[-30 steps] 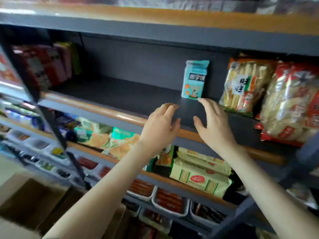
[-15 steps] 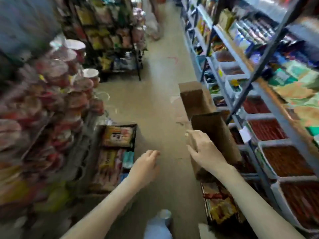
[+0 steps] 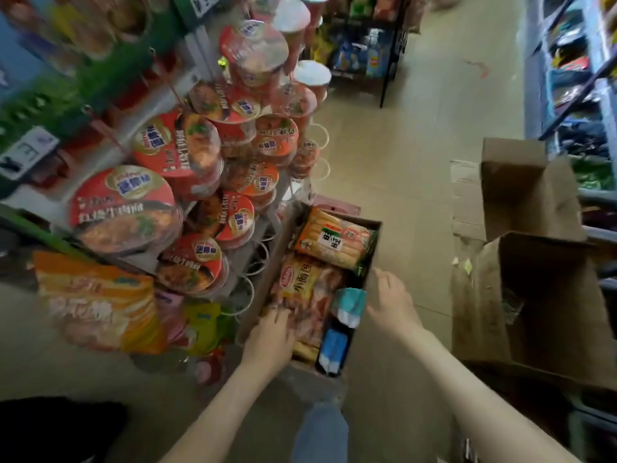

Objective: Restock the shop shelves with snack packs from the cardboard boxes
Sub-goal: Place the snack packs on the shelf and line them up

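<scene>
Your left hand [image 3: 271, 332] rests with fingers spread on the orange snack packs [image 3: 302, 289] inside the open brown cardboard box [image 3: 369, 262] on the floor. Your right hand [image 3: 394, 304] hovers open, holding nothing, just right of a small teal packet [image 3: 349, 304].

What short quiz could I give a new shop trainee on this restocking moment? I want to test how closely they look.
1. True or false: the left hand rests on packs inside the open cardboard box.
2. What colour is the small pack beside the right hand?
3. Which stands on the rack left of the box: A) bottles, B) noodle bowls, C) tins?

Key: 1 true; 2 teal; 3 B.
</scene>
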A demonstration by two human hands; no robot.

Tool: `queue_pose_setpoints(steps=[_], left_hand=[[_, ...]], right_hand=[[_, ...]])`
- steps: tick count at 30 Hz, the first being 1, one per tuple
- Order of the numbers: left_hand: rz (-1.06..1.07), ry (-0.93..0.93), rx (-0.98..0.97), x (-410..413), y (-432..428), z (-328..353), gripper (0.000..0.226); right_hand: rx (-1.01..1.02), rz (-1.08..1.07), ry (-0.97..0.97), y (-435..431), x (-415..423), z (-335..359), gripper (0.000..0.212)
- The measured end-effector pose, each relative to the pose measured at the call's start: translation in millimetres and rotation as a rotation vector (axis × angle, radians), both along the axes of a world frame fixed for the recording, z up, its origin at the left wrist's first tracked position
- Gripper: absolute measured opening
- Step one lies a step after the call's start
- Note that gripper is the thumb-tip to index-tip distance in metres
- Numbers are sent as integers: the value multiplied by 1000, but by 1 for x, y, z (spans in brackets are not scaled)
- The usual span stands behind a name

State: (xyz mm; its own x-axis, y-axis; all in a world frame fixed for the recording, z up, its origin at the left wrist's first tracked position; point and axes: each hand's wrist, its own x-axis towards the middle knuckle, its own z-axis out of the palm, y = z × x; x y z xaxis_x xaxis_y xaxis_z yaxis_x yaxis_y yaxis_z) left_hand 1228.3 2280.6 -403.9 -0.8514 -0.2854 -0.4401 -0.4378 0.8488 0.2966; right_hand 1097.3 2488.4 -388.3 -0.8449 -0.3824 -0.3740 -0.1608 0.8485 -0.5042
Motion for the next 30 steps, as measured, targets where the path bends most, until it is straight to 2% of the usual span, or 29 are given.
queue_pose_setpoints(steps=[4,6,8,10,12,15,19,23,27,30], left_hand=[[-45,-221,51,-34,-18,-44,49],[-62,-294,70,-49,-26,-67,54],[-64,-330,74,-62,-32,-86,58],[-54,-338,61,-75,-37,-100,58],[-26,-336,60,-87,-38,-109,59],[13,-315,105,-102,-35,-115,61],[65,-248,134,-113,-28,-110,63],[151,-176,203,-126,-15,-92,65],[158,-32,295,-143,12,-57,61],[22,91,382,-161,52,-20,56]], right_hand=[[-23,-33,15,-31,-54,-46,58],[17,-3,66,-50,-82,-68,62],[67,50,123,-70,-107,-89,73],[132,143,90,-90,-126,-110,95],[292,284,50,-106,-143,-127,114],[395,346,119,-115,-159,-143,114],[300,286,225,-115,-158,-139,105],[153,167,280,-96,-155,-107,103],[-16,-137,274,-47,-149,-57,99],[-109,-395,311,4,-131,-16,97]])
